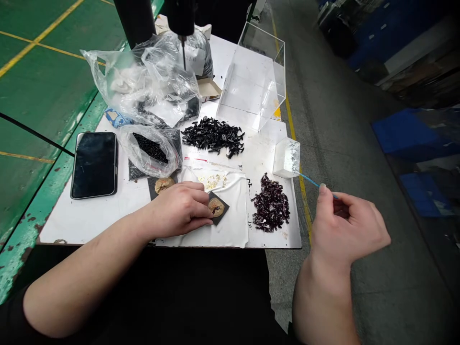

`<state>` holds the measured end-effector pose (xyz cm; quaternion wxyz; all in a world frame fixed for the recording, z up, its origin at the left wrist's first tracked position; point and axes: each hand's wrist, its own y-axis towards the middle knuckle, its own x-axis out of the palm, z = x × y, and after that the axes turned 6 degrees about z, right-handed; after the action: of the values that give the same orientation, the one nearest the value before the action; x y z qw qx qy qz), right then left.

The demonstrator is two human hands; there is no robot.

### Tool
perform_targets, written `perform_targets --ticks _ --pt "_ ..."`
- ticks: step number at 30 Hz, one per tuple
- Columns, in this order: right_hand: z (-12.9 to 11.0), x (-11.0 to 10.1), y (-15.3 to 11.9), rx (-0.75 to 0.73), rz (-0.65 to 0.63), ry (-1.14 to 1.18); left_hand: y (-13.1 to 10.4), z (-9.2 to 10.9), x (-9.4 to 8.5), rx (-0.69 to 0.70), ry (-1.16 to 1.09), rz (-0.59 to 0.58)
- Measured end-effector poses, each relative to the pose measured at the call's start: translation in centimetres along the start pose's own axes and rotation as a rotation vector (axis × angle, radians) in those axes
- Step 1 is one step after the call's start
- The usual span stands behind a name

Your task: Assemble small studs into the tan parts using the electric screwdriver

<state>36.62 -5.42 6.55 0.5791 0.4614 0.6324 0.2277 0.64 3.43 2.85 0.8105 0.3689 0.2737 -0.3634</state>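
Note:
My left hand (187, 208) rests over the white cloth (233, 225), its fingers closed at the edge of a dark square piece (222, 209) with a round tan disc on it. Another tan disc (163, 185) on a dark square lies partly behind that hand. My right hand (341, 220) is raised off the table's right side, thumb and finger pinching a thin blue stick (311, 181). The stick's far end meets a small whitish block-shaped container (286, 158). Tiny gold rings (213, 181) lie on the cloth above my left hand.
Dark purple pieces (271, 203) and black pieces (213, 135) lie in piles. A clear box (251, 81) stands at the back right. Plastic bags (151, 81), an open bag of black bits (151, 148) and a phone (94, 165) occupy the left. A vertical tool (181, 24) hangs above.

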Motion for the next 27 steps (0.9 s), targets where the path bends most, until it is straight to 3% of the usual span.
perform_targets --ticks 7,11,19,27 --pt "-0.8 -0.1 -0.2 -0.033 0.031 0.083 0.0 0.0 0.0 0.005 0.012 -0.011" --pt "-1.0 0.0 -0.4 0.02 0.035 0.161 -0.1 -0.1 0.1 0.007 0.013 -0.005" --pt "-0.1 2.3 -1.4 0.166 -0.075 0.227 0.0 0.2 -0.1 -0.011 -0.01 0.001" --pt "-0.1 3.8 -1.5 0.223 -0.074 0.275 0.1 0.1 -0.1 -0.007 -0.008 0.002"
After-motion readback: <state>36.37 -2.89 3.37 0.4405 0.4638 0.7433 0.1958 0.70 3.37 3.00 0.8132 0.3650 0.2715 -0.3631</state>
